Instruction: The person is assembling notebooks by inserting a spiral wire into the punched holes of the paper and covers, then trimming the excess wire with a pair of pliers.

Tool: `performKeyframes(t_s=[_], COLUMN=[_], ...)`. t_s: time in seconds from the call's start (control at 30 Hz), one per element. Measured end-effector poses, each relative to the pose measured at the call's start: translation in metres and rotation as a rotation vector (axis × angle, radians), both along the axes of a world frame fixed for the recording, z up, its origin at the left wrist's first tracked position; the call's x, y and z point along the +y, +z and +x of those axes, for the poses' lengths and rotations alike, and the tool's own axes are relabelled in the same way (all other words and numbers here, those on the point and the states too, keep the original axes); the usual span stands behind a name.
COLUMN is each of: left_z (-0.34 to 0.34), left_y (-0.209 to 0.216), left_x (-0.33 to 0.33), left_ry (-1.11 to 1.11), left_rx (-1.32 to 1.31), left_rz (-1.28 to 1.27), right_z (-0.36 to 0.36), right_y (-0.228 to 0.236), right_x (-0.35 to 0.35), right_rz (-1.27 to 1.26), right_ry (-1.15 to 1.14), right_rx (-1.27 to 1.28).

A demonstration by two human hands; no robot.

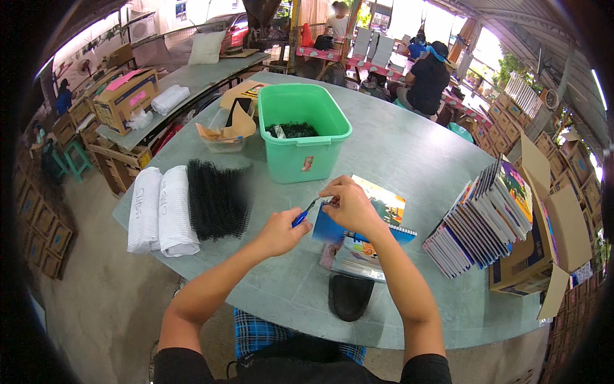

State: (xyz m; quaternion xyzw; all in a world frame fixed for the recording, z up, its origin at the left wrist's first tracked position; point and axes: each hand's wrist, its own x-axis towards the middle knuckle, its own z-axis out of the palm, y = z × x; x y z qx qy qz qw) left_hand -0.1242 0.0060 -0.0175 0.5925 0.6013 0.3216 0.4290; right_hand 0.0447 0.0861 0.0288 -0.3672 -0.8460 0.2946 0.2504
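My left hand (281, 232) is closed round a small blue-handled tool (300, 218) that looks like pliers or a cutter, its metal tip pointing up and right. Over that tip, my right hand (349, 205) has its fingers pinched; whatever lies between them is too small to make out. Beneath the right hand are a blue-covered book (327, 229) and a spiral-bound notebook (401, 234). Colourful notebooks (359, 257) lie stacked nearer me. Part of this stack is hidden by my right forearm. At the near edge rests a black, rounded flat object (351, 297).
A green bin (304, 157) holds black scraps. Black spiral coils (216, 200) lie beside white wrapped rolls (178, 211) on the left. To the right, spiral notebooks (476, 221) stand stacked by an open carton (521, 265). A clear tub (224, 143) holds a phone (239, 112).
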Motion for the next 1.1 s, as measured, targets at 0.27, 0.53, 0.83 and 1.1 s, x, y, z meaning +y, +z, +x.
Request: performKeyframes(t_s=[0.27,0.53,0.83,1.1], left_z=[0.007,0.004,-0.037,-0.024], left_y=[0.020,-0.012,-0.043,-0.077], left_x=[-0.005,-0.003,-0.025,0.000], left_ry=[-0.134,-0.094,-0.106,0.078], left_rx=[-0.802,-0.284,-0.332,-0.382], left_rz=[-0.511,-0.167,-0.164,-0.189], right_z=[-0.002,-0.007,0.135,0.142], right_y=[-0.017,0.030,0.059,-0.055], right_x=[0.005,0.040,0.010,-0.016], right_rz=[0.210,0.270,0.146,-0.018], right_ry=[-0.102,-0.075,0.014,-0.426], right_rx=[0.003,0.054,-0.003,0.473])
